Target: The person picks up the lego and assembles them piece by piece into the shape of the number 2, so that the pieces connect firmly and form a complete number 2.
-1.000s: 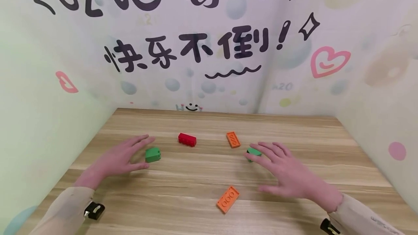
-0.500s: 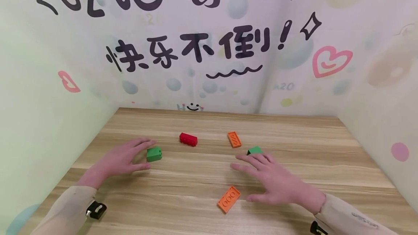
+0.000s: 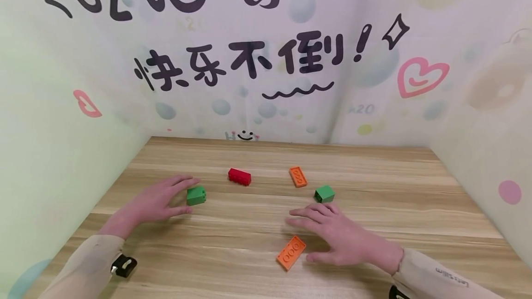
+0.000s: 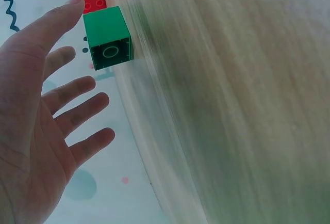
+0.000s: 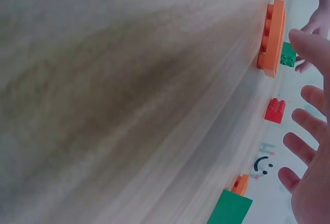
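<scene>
My left hand is spread around the left green building block, thumb on the near side and fingers on the far side. In the left wrist view that block lies on its side with its hollow underside showing, just beyond the thumb. My right hand, fingers extended and holding nothing, hovers beside the near orange building block, which lies studs down. In the right wrist view this orange block stands beyond the thumb tip. Behind the right fingers sits a second green block, also on its side.
A red building block and another orange block lie toward the back of the wooden table. A printed cloth wall rises behind the table and along both sides.
My right hand has moved left and toward me, from over the right green block to beside the near orange block. My left hand stays about where it was.
</scene>
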Available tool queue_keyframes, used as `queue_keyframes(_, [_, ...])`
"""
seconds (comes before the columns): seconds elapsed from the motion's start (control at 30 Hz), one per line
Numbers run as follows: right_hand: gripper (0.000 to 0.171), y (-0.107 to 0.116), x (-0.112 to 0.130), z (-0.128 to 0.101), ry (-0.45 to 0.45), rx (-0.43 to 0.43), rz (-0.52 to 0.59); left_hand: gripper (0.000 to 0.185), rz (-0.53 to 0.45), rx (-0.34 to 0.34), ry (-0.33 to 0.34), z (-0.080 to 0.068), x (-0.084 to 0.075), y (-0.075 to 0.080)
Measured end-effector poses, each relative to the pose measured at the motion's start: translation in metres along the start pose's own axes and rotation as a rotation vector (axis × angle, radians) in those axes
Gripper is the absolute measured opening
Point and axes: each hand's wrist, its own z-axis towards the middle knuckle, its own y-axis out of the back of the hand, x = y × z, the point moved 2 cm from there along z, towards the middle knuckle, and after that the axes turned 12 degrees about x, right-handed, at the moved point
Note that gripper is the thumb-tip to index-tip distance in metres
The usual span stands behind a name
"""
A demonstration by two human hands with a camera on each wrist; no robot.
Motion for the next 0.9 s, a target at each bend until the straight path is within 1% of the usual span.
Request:
queue_keyframes(0.23, [0.066, -0.005, 0.003, 0.002, 0.040, -0.011, 0.036, 0.071, -0.005, -0.001, -0.002, 0.000, -0.002, 0.000])
queue_keyframes(0.43, [0.054, -0.010, 0.005, 0.003, 0.064, -0.031, 0.055, 0.070, -0.028, 0.001, 0.011, 0.000, -0.001, -0.002])
queue_keyframes(0.7, [0.047, -0.017, 0.004, 0.006, 0.004, -0.005, 0.098, 0.069, -0.020, -0.028, -0.006, -0.002, 0.002, -0.008])
queue_keyframes(0.9, [0.040, -0.021, 0.001, 0.007, -0.046, 0.017, 0.151, 0.070, -0.030, -0.019, 0.000, -0.001, 0.004, -0.011])
